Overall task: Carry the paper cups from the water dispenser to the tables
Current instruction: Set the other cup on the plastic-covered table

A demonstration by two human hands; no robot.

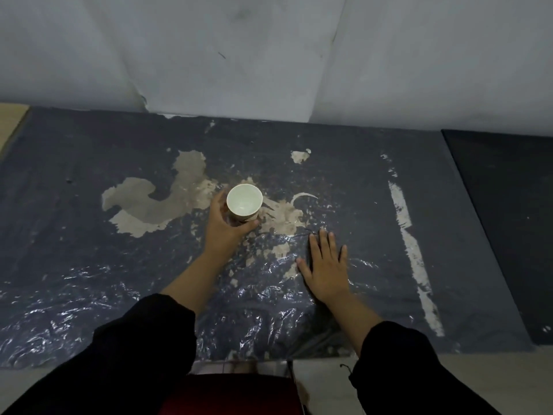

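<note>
The left hand [223, 224] is wrapping around a paper cup [244, 202], with the thumb on the near side and the fingers curling behind it. The right hand [327, 265] is lying flat on the table [359, 181], palm down, fingers spread a little, holding nothing. The two hands are near each other but not touching.

The cup is standing upright near the middle of the table, with its open top facing up. It is white inside, and it is hard to tell if there is anything in it. There is a brown band low on the outside of the cup. It may be a printed pattern, but no words or names can be read on it (the hand is covering part of it and the picture is soft there).

Both arms are reaching forward from the bottom of the view. The black sleeves [134, 348] are stopping partway, so the forearms are showing bare. The left arm is stretching farther out than the right one.

The table is wearing a dark blue cover with crinkly, shiny plastic over it. The blue is peeling away in patches, and pale tan is showing through around the cup. A white wall [239, 55] is standing right behind the table. A darker table [508, 220] is sitting just beside it on the right.
</note>
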